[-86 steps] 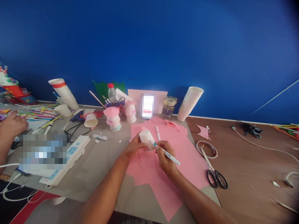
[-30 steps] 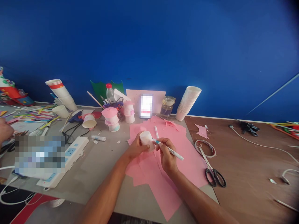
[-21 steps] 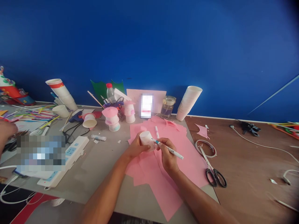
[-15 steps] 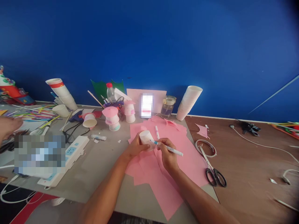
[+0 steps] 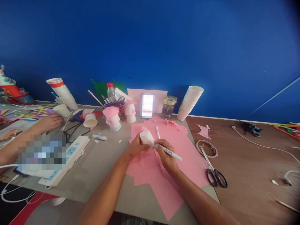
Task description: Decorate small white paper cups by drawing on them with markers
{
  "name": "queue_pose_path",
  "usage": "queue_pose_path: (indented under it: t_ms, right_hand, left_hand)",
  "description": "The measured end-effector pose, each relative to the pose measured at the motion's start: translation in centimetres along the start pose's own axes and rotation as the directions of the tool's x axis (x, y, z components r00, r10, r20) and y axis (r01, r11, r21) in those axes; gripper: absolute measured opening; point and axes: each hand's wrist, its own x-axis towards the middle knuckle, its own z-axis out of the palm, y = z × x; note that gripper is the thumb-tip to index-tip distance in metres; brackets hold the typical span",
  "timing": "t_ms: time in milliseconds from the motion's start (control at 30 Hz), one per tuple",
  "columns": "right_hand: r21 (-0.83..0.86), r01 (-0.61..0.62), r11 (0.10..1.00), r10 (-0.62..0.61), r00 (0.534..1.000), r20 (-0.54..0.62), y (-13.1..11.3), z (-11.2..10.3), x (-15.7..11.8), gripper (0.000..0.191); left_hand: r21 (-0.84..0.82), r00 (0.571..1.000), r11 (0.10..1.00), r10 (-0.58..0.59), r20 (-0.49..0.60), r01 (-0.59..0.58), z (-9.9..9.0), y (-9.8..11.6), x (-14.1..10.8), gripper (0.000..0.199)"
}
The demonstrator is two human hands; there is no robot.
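Note:
A white paper cup (image 5: 146, 137) lies tilted in my left hand (image 5: 136, 146), the fingers and thumb closed around it. My right hand (image 5: 167, 155) grips a white acrylic marker (image 5: 172, 153), its tip at the lower right of the cup's side. Beneath both hands several sheets of pink paper (image 5: 166, 200) overlap on the grey tabletop. The pen's cap (image 5: 157, 132), white and pink, or a second pen, lies on the paper just behind the cup. Pink-topped cup figures (image 5: 112, 118) stand behind and to the left.
A leaning stack of paper cups (image 5: 190, 103) and a glass jar (image 5: 169, 106) stand at the back. Scissors (image 5: 213, 172) and a tape roll (image 5: 217, 153) lie right. At left are a power strip (image 5: 72, 153) and another person's hand (image 5: 52, 121).
My right hand has shifted slightly left and the marker now points down more steeply at its back end. The other person's arm has reached further right across the table.

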Motion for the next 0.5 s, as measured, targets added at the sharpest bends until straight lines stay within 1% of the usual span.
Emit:
queue_pose_path:
  t_ms: [267,500]
  right_hand:
    - [-0.057,0.095,0.994,-0.093,0.995,0.046,0.34,0.23,-0.34,0.013]
    - [-0.076,0.115,0.990,-0.112,0.993,0.035,0.61,0.35,-0.40,0.013]
  left_hand:
    - [-0.021,1.000,1.000,-0.008,-0.009,0.008,0.50,0.54,-0.20,0.075]
    - [0.003,1.000,1.000,-0.005,-0.020,0.005,0.24,0.09,-0.06,0.073]
